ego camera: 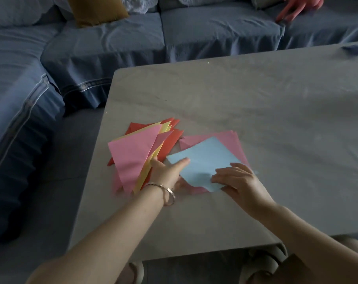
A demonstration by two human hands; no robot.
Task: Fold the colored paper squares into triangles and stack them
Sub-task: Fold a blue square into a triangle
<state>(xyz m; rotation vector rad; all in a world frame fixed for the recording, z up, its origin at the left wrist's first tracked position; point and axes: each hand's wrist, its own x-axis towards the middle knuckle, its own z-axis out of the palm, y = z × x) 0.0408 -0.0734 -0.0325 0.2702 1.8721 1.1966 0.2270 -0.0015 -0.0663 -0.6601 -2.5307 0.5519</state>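
two hands are on one light blue sheet [204, 158], so the risks start there. your left hand [167, 171] has its thumb laid on top of the sheet's left edge, with what look like fingers tucked beneath it, a loose pinch. one finger on the far side of that thumb touches the stack of folded triangles [133, 154]. your right hand [241, 181] has its fingers bent over the sheet's near corner and the thumb seems to sit just under it, so it pinches too, though that contact is partly hidden. the sheet lies between your two hands, on top of the pink squares [229, 138] that spread out beyond your right fingertips.

likely trouble: the near edge between your hands ripples, so pressing a crease before the corners meet would give a skewed triangle. a pink square under your fingers could get dragged or folded along with the blue one. the finger brushing the triangles could nudge the stack, which is fanned and sits close to the edge of the grey table [256, 99] left of your left hand, so pieces might slide off.

no brand, label or readable writing shows on the paper, the table or the bracelet [167, 191] at your left wrist.
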